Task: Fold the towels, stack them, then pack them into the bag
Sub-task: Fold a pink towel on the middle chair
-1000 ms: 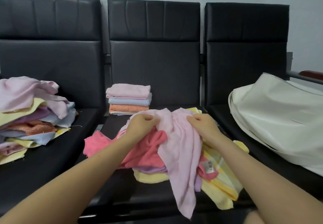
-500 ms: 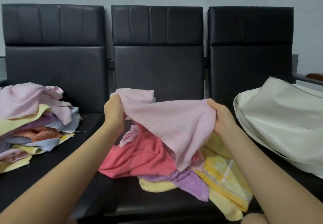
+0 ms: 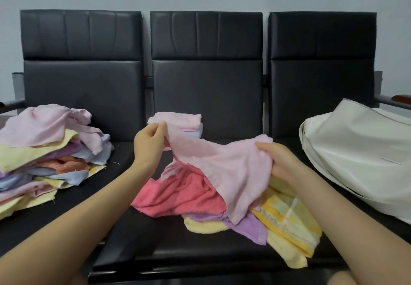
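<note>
Judging from the head view, folding is barely begun: a small stack of folded pastel towels (image 3: 181, 124) sits far on the middle seat, while a large heap of unfolded towels (image 3: 49, 158) waits on the left seat and a looser pile of coral, yellow and purple towels (image 3: 222, 204) lies near. The white soft bag (image 3: 355, 158) on the right holds nothing visible. The left hand (image 3: 150, 144) pinches one corner of the pale pink terry towel (image 3: 222, 169); the right hand (image 3: 280, 162) grips the opposite edge. Held above the near pile, it stretches left to right, sagging nearward.
</note>
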`<state>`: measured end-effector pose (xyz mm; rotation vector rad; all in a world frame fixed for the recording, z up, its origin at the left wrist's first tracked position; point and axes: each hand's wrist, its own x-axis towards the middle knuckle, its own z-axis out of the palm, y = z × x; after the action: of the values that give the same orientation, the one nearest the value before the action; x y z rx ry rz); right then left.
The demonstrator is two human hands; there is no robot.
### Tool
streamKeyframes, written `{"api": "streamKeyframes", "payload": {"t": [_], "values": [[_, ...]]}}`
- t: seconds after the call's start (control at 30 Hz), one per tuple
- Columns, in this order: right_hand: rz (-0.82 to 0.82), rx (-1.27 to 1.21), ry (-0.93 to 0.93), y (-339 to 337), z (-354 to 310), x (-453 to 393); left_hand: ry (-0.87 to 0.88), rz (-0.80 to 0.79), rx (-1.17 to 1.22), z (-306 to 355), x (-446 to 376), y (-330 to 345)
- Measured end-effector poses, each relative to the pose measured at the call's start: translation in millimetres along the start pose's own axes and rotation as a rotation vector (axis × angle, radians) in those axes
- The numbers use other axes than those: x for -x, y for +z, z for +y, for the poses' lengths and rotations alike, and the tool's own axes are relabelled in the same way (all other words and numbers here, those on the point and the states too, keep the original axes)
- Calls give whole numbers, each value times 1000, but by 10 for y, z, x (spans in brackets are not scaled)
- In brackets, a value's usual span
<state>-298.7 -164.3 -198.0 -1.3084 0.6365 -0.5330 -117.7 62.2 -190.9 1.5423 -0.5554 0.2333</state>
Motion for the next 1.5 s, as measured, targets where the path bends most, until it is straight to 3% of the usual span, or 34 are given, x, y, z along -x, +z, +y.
{"api": "streamKeyframes", "payload": {"t": [0.17,0.23,0.33,0.4,0.53,0.6,0.67,0.77,0.9,0.97,1.1,1.5], "values": [[-92,-475,-41,-12,-358,316,135,-9,117,437,304,-3],[-147,-525,-57,-41,-437,519,156,2,171,581,455,-12],[-134,-395,-59,-141,-460,716,127,-32,202,699,708,-25],[-67,-251,-54,-223,-412,767,75,-162,103,628,842,-43],[70,173,63,-433,-49,662,-125,-646,-519,232,925,-106],[-23,361,203,-541,132,601,-172,-710,-706,97,872,-122],[-120,365,304,-624,238,517,-210,-598,-677,14,745,-115],[-104,194,265,-596,299,388,-193,-436,-602,-46,525,-61],[-73,-44,250,-430,289,205,-295,-481,-555,-120,370,159],[-29,-66,239,-348,296,154,-379,-481,-457,-139,313,267],[-2,-78,253,-204,324,91,-381,-456,-222,-108,228,433],[-140,-190,-131,-162,-204,563,-355,-106,264,478,354,-45]]}}
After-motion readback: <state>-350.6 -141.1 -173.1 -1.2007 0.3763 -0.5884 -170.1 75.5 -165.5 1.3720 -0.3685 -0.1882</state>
